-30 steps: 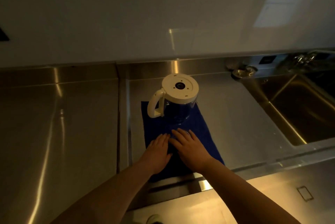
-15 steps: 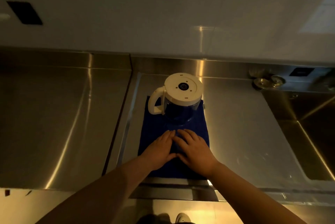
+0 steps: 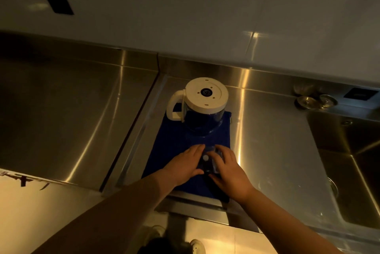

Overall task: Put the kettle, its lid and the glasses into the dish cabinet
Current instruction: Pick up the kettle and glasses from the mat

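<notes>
A person is standing at a stainless-steel surface (image 3: pixel 267 140) under dim, warm light, both hands reaching onto a blue mat (image 3: pixel 176 151) that is lying flat on the metal. The kettle (image 3: pixel 203 107) — a clear-bodied jug with a white handle pointing away to the mat's left side — is sitting upside down at the far end of the mat, its round white base facing up. At the near end of the mat, the left hand (image 3: pixel 185 165) and the right hand (image 3: pixel 228 167) are flanking a small clear item (image 3: pixel 208 160) with a pale round spot in its middle; whether this is the lid or a glass is not clear in the low light. The left hand is lying against its one side with fingers stretched forward and thumb tucked under the near edge, while the right hand is curling its fingers over the other side, so the two hands are cupping the item between them. Whether the item is lifted off the mat or resting on it cannot be told. Beyond the mat's right edge, a sink basin (image 3: pixel 349 161) is sinking into the steel, and two small metal strainers (image 3: pixel 316 101) are sitting on the ledge at the basin's far corner. Behind the kettle, a pale tiled wall (image 3: pixel 205 17) is rising, carrying a dark rectangular plate (image 3: pixel 57 2) high on the mat's left side. Below the mat's near edge, the toe of a pale shoe (image 3: pixel 197 246) is showing on the floor.
</notes>
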